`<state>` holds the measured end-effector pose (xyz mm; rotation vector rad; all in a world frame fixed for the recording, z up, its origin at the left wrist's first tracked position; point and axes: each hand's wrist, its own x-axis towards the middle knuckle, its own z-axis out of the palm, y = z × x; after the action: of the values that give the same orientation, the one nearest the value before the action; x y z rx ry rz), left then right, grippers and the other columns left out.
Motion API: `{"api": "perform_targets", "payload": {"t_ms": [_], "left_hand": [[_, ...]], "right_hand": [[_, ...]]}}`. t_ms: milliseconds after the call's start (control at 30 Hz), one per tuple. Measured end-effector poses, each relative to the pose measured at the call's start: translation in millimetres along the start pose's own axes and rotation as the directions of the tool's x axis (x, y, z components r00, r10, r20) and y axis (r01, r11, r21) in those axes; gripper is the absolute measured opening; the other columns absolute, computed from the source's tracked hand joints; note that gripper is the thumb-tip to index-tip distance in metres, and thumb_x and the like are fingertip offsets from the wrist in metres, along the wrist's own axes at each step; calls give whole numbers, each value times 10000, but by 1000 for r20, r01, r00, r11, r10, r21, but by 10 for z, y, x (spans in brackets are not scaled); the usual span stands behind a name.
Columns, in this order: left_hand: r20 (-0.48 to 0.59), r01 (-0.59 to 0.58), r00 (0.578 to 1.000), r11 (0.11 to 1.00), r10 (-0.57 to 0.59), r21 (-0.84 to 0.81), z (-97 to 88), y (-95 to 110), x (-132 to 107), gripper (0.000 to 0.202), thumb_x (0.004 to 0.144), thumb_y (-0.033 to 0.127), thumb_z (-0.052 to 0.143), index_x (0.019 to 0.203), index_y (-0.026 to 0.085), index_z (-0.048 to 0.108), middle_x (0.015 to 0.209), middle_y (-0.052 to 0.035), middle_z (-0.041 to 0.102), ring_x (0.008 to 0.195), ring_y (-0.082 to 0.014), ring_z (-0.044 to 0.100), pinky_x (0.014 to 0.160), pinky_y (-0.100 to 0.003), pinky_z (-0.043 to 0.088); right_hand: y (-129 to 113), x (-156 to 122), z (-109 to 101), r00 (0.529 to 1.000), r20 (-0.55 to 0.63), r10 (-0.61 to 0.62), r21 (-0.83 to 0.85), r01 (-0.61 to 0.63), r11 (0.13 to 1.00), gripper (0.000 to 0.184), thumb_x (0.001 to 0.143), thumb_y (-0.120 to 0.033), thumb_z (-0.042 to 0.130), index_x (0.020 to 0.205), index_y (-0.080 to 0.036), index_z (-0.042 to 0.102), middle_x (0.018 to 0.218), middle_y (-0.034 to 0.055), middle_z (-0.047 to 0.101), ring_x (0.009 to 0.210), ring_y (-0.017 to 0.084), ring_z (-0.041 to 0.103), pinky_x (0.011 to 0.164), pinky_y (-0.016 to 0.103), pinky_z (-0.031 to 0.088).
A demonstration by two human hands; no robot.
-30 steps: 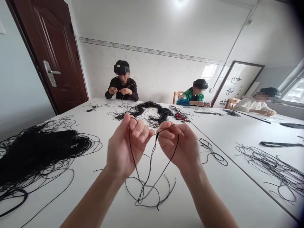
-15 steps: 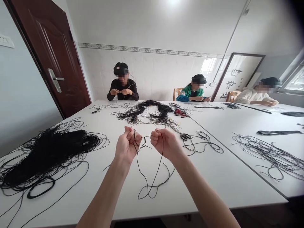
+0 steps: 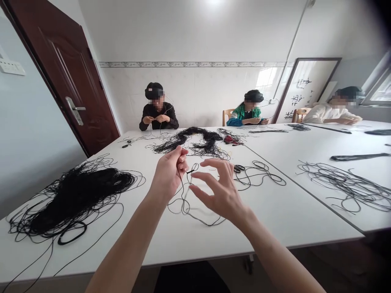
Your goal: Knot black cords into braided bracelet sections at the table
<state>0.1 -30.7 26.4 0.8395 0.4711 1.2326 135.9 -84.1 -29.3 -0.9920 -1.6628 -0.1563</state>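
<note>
The left hand [image 3: 167, 174] is closed up, its thumb and fingertips pinching a thin black cord [image 3: 182, 188] that drops from the grip to the desk [image 3: 290, 219]. There the cord lies in loose loops just below the hands, toward the desk's near edge. A small loop of it stands up just beside the pinch.

The right hand [image 3: 222, 192] is open, its fingers [image 3: 210, 163] spread and curved. Its fingertips hover near that small loop, and they do not seem to touch the cord.

Left of the hands, near the desk's left edge, lies a big tangled heap of black cord [image 3: 82, 195]. A second tangled mass [image 3: 189, 142] lies ahead at the far edge, with red-handled scissors [image 3: 231, 140] beside it. Black-handled scissors [image 3: 240, 167] lie just right of the hands, next to a loose coil of cord [image 3: 262, 176].

Across the far side, a person in a black top [image 3: 159, 116] works cord between both hands.
</note>
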Motion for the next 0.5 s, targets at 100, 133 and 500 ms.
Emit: {"api": "perform_targets", "payload": {"t_ms": [100, 133, 500], "left_hand": [[63, -11, 998, 1000, 10, 17, 88, 81, -79, 295, 962, 175, 560, 696, 84, 648, 567, 37, 446, 477, -55, 392, 491, -185, 415], [76, -16, 997, 1000, 15, 16, 110, 115, -103, 307, 969, 179, 548, 693, 88, 645, 567, 41, 437, 476, -52, 384, 491, -182, 417], [159, -244, 943, 934, 291, -262, 220, 234, -88, 463, 949, 153, 394, 509, 139, 539, 489, 65, 246, 414, -56, 233, 430, -184, 367]], "right_hand": [[24, 69, 29, 1000, -3, 10, 29, -10, 1000, 56, 851, -263, 680, 879, -216, 663, 1088, 99, 636, 1083, 274, 573, 986, 558, 381], [50, 95, 29, 1000, 6, 21, 64, -21, 998, 37, 865, -248, 662, 863, -212, 653, 1062, 88, 649, 1064, 256, 582, 987, 545, 398], [118, 437, 16, 943, 295, 151, 559, -299, 774, 310, 942, -461, 544, 988, -176, 657, 965, 70, 734, 900, 151, 715, 774, 301, 601]]}}
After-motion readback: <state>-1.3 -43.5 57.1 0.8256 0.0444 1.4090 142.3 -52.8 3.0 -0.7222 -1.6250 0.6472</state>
